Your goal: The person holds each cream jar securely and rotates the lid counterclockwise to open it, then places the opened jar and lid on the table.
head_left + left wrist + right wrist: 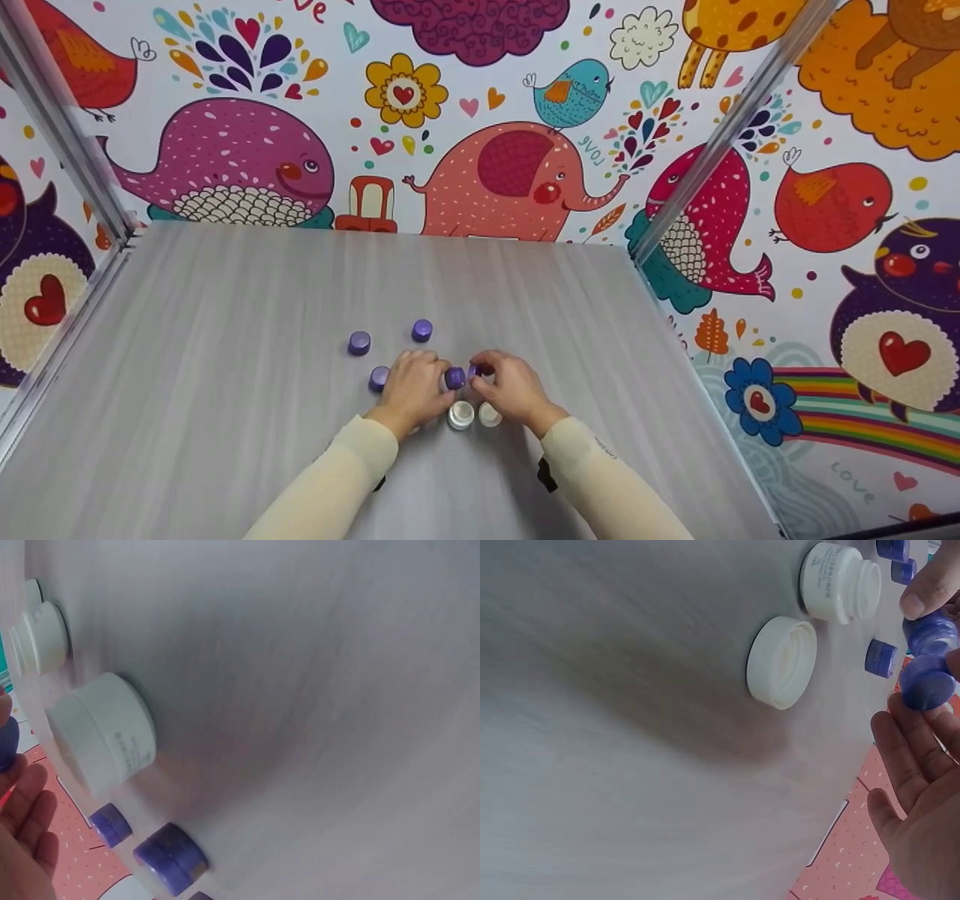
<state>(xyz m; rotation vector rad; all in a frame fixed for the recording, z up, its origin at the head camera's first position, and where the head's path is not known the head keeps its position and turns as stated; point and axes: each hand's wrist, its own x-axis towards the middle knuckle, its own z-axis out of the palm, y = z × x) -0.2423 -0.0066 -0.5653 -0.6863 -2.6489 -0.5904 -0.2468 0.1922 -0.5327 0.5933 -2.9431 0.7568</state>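
My left hand (pixel 416 382) grips a small purple jar (pixel 454 378), thumb on its side in the right wrist view. Close against it, my right hand (pixel 514 386) pinches a purple lid (pixel 928 682), which is off the jar's mouth and turned at an angle to it. Just below the hands stand an uncapped white jar (pixel 461 415) and, beside it, a white lid (pixel 490 414) with its hollow side up. Another white jar (pixel 105 735) is near my left wrist, mostly hidden in the head view. Beside my left fingers is a purple jar (pixel 379 379).
Two more small purple jars (pixel 359 343) (pixel 422 330) stand farther back on the grey table (pixel 225 360). Walls printed with cartoon animals (pixel 495 187) rise behind and at both sides, with metal frame posts (pixel 697 142) at the corners.
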